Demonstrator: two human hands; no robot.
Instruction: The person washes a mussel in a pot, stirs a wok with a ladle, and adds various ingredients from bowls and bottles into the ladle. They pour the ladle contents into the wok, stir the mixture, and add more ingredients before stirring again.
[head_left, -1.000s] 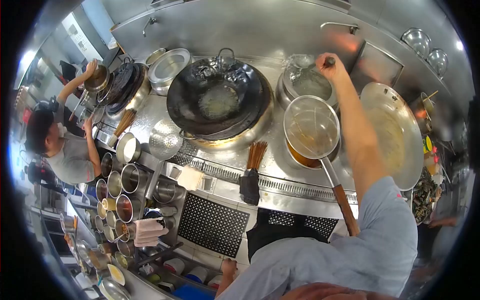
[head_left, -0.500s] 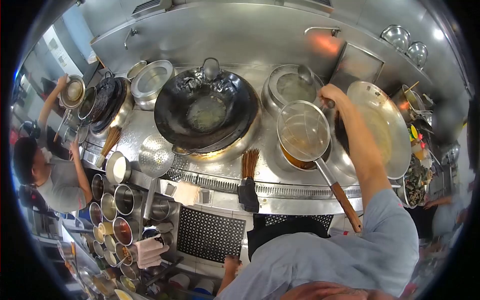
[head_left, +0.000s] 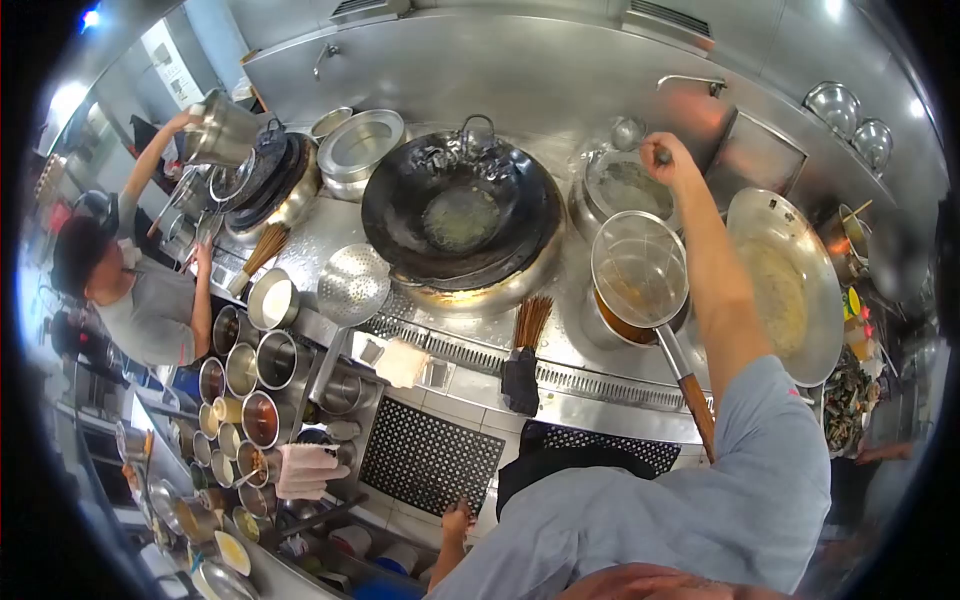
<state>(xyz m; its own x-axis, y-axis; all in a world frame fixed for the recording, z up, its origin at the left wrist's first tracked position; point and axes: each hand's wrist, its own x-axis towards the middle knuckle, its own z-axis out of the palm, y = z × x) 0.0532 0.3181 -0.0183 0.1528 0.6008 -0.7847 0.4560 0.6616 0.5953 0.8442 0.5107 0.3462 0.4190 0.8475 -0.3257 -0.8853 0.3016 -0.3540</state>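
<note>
At the right, my right hand is closed around the ladle's handle, over the pot of cloudy liquid. The bowl of the ladle is raised at that pot's back edge. Low in the view, my left hand hangs beside the black floor mat with curled fingers; what they hold, if anything, is too small to name. A wire strainer with a wooden handle rests across a pot of brownish liquid. Left of these, a black wok has a little liquid at its bottom.
A large pale metal wok stands at the right. A bamboo brush and perforated skimmer lie along the front edge. Several metal containers crowd the lower left. Another person tilts a metal pot at the left.
The view has shifted, so the stove appears farther right. My right hand has moved slightly with the ladle, whose bowl now sits farther from the pot's middle. The other person has raised a different pot.
</note>
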